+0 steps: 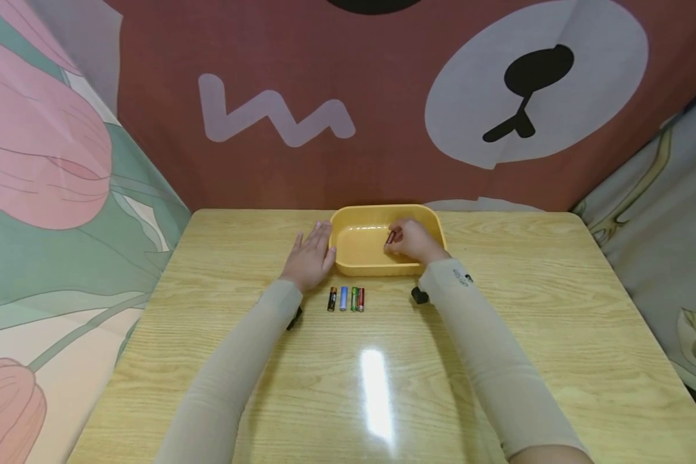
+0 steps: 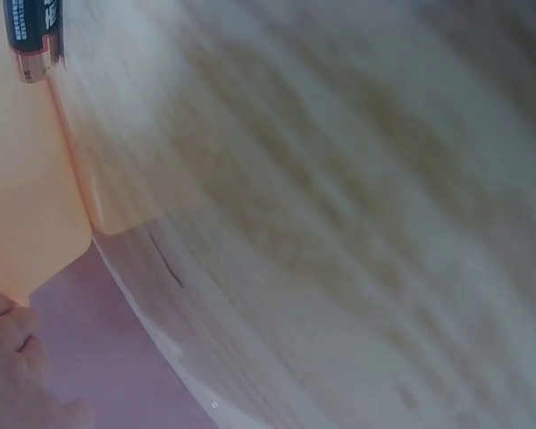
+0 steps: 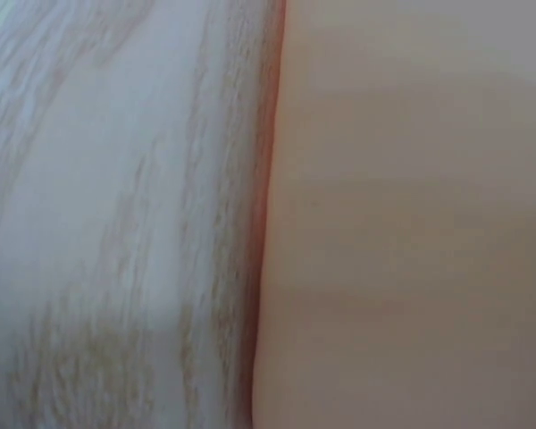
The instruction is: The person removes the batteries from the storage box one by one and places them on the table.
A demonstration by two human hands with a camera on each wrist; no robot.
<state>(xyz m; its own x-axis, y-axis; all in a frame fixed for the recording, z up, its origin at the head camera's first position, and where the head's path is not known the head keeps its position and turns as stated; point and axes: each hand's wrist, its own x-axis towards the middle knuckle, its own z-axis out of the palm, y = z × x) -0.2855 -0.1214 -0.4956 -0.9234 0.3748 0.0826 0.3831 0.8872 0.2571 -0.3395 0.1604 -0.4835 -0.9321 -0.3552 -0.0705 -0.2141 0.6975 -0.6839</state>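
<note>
A yellow plastic basin (image 1: 362, 270) stands at the table's back edge; its outer wall (image 3: 402, 223) fills half of the right wrist view. My right hand (image 1: 414, 241) reaches over the basin's right side and pinches a dark red battery (image 1: 390, 238) inside it. Fingers extended, my left hand (image 1: 309, 259) lies against the basin's left side; in the left wrist view only some fingers (image 2: 22, 357) show. In front of the basin lie a black battery (image 1: 332, 299), a blue battery (image 1: 343, 298), a green battery (image 1: 354, 299) and a red battery (image 1: 361, 299), side by side.
The wooden table (image 1: 499, 335) reaches back to a brown printed cloth (image 1: 383, 148) hanging right behind the basin. Patterned curtains (image 1: 46, 193) flank both sides. Small black wrist devices (image 1: 420, 296) sit under the sleeves.
</note>
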